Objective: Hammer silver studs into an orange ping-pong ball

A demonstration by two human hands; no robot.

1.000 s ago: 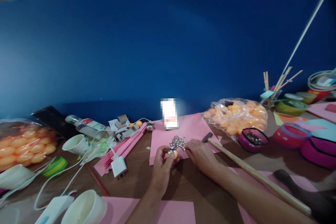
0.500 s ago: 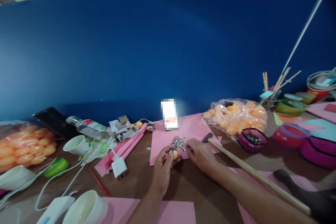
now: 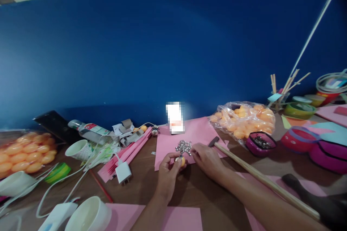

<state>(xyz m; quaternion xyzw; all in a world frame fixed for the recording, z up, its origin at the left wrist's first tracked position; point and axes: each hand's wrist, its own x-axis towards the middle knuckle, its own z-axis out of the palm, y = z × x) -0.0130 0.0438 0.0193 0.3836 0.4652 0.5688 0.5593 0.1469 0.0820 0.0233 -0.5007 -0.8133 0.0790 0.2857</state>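
My left hand (image 3: 169,169) is closed around an orange plastic ball (image 3: 183,161), with some small silver pieces on its upper left side. Just beyond it, a loose pile of small shiny silver tacks (image 3: 184,146) lies on a pink paper sheet (image 3: 165,144). My right hand (image 3: 207,158) rests at the right edge of this pile, fingers curled and fingertips together. Whatever it pinches, if anything, is too small to make out. A hammer (image 3: 244,166) with a wooden handle lies right of that hand, its head on the pink sheet.
Clear bags of orange balls stand at right (image 3: 252,122) and far left (image 3: 27,153). A purple bowl (image 3: 261,144) holds metal pieces. A blurred-out upright object (image 3: 175,117) stands by the blue wall. Left are a charger (image 3: 123,172), a white cup (image 3: 88,216) and a bottle (image 3: 93,131).
The ball in my left hand has turned slightly and shifted a little to the right, showing more orange. My right hand stays almost still beside the tacks.
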